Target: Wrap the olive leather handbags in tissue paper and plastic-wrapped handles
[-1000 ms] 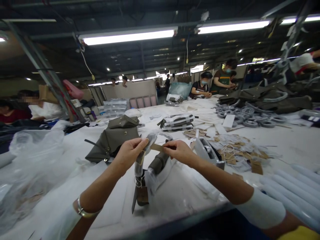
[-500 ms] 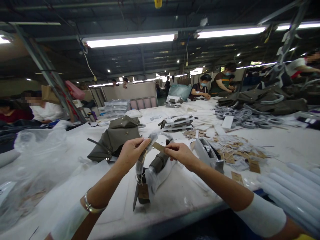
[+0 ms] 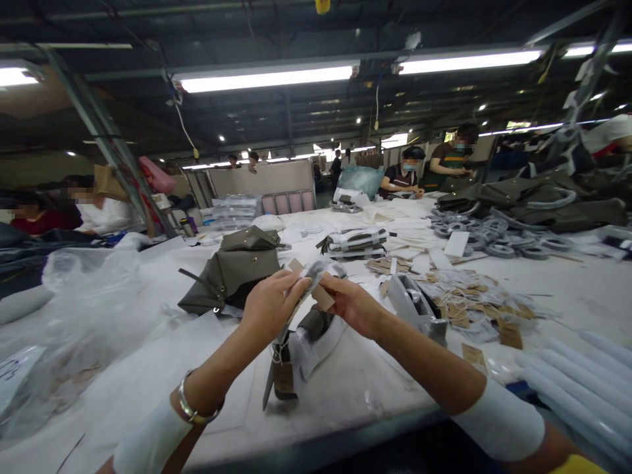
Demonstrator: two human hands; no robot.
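My left hand [image 3: 270, 301] is closed on a bag handle [image 3: 316, 268] wrapped in clear plastic, which curves up between both hands. In my right hand [image 3: 356, 307], thumb and fingers pinch a brown card strip [image 3: 323, 297] that lies against the handle; another piece of brown card shows above my left fingers. Below, an olive rolled part [image 3: 316, 321] with white wrapping rests on the table. A brown hang tag [image 3: 283, 379] on white string dangles from the near end. Just behind my left hand sits an olive bag [image 3: 237, 260].
A grey tape dispenser [image 3: 409, 299] stands right of my right hand. Beyond it lie a heap of tags [image 3: 469, 303] and several grey rings [image 3: 498, 234]. Clear plastic bags [image 3: 93, 289] spread at left; white rolls [image 3: 577, 375] lie at right. Co-workers sit across the table.
My right hand has come closer to my left, bringing the brown card strip against the wrapped handle. The view has shifted slightly left.
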